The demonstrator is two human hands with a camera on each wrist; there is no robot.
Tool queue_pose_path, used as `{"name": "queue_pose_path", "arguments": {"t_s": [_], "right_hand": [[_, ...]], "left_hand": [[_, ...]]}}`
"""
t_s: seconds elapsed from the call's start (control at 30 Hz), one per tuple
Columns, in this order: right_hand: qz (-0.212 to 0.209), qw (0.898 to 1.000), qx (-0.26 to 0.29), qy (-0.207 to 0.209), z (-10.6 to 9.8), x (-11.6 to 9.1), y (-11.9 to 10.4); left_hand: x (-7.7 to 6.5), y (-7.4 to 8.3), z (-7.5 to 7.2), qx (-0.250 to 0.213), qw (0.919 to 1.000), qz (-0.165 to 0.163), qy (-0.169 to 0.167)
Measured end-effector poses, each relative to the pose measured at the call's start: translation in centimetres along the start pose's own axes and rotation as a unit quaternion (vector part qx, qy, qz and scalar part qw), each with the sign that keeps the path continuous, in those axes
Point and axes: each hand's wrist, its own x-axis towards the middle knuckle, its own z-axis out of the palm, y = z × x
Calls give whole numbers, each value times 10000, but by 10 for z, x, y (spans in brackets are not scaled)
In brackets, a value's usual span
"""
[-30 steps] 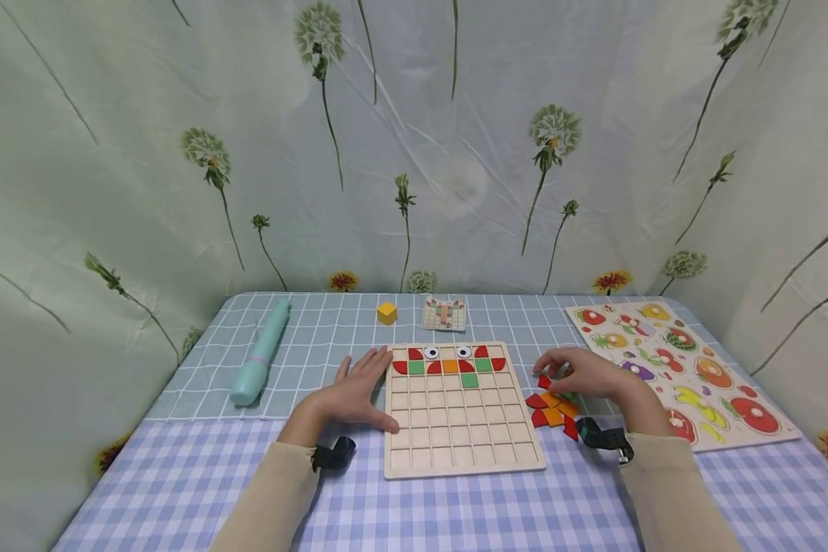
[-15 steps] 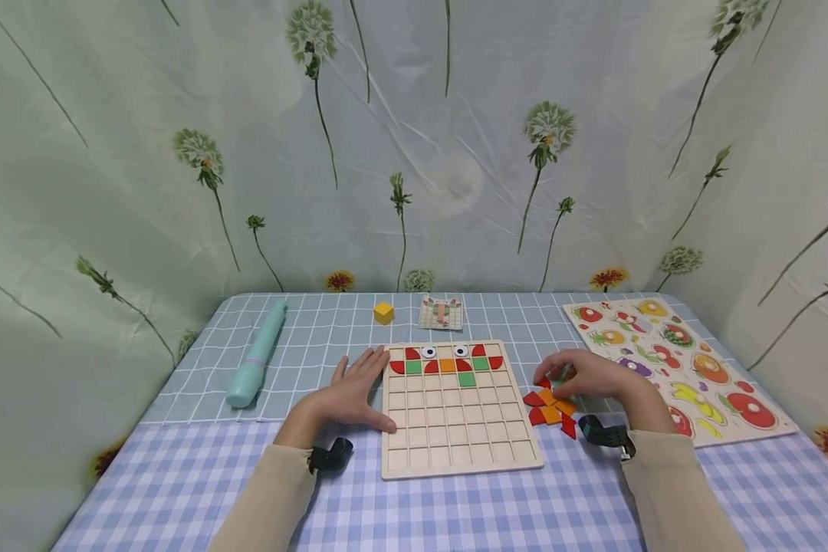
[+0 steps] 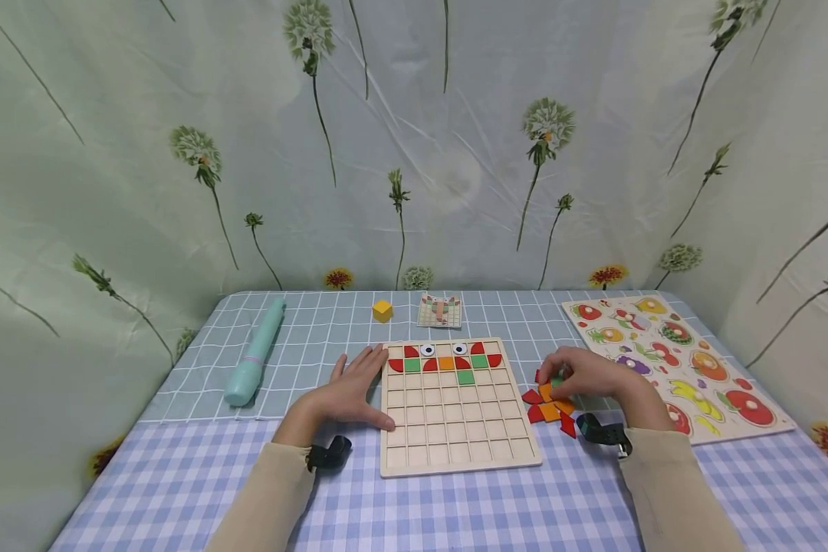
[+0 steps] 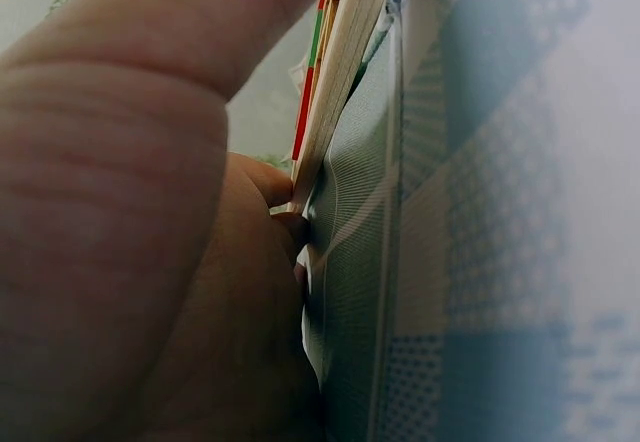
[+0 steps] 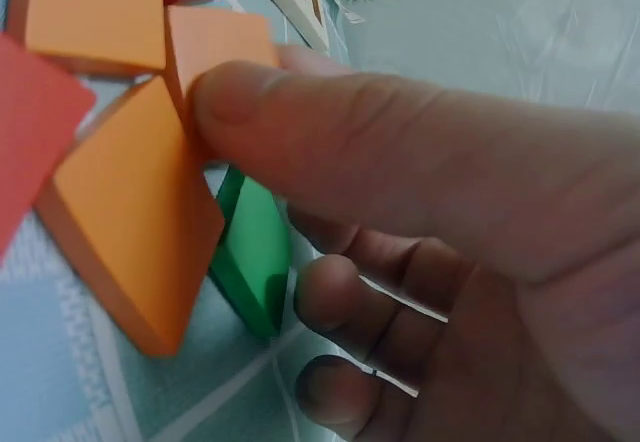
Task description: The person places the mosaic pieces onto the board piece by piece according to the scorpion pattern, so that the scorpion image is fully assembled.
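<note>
A wooden grid board (image 3: 455, 429) holds red, green and orange tiles and two round eye pieces in its far rows. My left hand (image 3: 348, 395) lies along the board's left edge with its fingers spread and the thumb on the near left side. To the right of the board is a loose pile of red, orange and green tiles. My right hand (image 3: 589, 376) is over that pile, pinching an orange tile (image 5: 220, 37) between thumb and index finger. The right wrist view shows a green tile (image 5: 255, 257) close to its other, curled fingers. Part of the pinched tile is hidden by the thumb.
Behind the board lie a small pattern card (image 3: 439, 311) and a yellow cube (image 3: 382, 310). A teal cylinder-like object (image 3: 254, 356) is at the left. A fruit puzzle board (image 3: 669, 360) occupies the right side, close to my right forearm.
My right fingers have shifted slightly among the tiles, away from the far red tile and onto an orange one. The left hand keeps its place at the board's edge.
</note>
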Motion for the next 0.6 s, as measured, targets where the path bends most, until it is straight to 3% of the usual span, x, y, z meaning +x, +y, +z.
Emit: {"name": "queue_pose_path", "arguments": {"t_s": [0.6], "right_hand": [[-87, 9960, 825, 322, -1, 4, -6]], "left_hand": [[-1, 3, -2, -45, 10000, 10, -27]]}}
